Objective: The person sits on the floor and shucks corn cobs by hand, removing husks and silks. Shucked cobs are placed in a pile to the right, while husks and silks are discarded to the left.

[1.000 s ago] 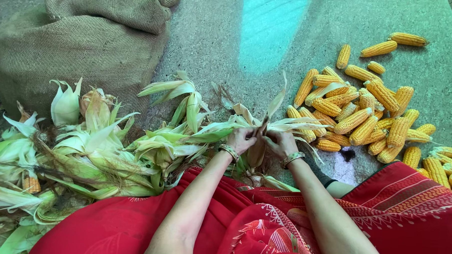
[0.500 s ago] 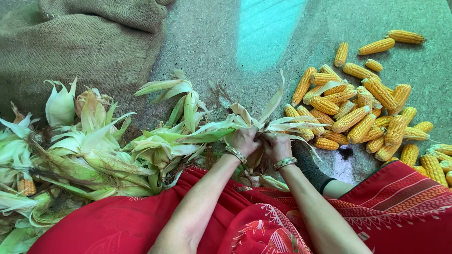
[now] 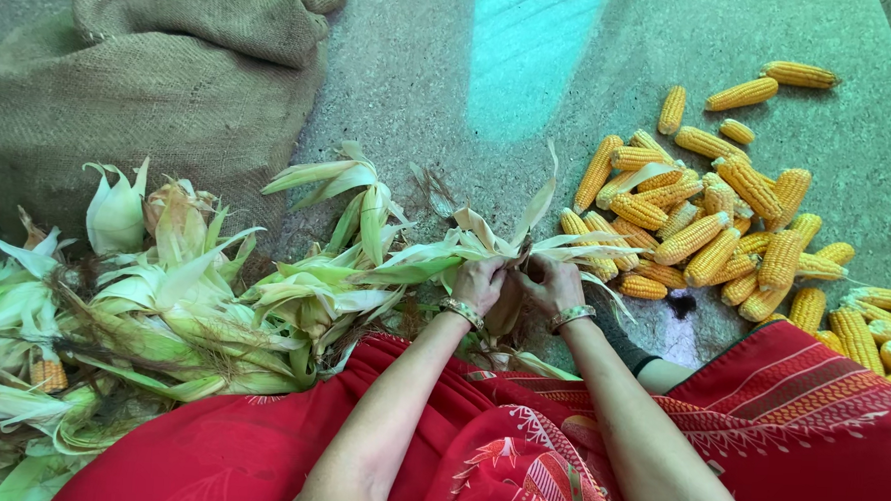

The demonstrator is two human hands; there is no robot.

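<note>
A burlap sack (image 3: 165,83) stands far left, with a heap of stripped husks (image 3: 167,300) before it. At centre, the left hand (image 3: 477,281) and right hand (image 3: 553,282) pinch the husk leaves of one corn ear (image 3: 508,302) held upright between them. The husking looks mid-way; parting the leaves downward likely comes next. Bare yellow cobs (image 3: 713,220) lie right.

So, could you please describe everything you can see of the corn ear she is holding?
The ear stands roughly upright between the left hand and right hand, both gripping its top. It is wrapped in pale, dry-looking husk, no kernels showing. Loose husk leaves fan out above the hands, over the floor. Its base is hidden near the red cloth.
</note>
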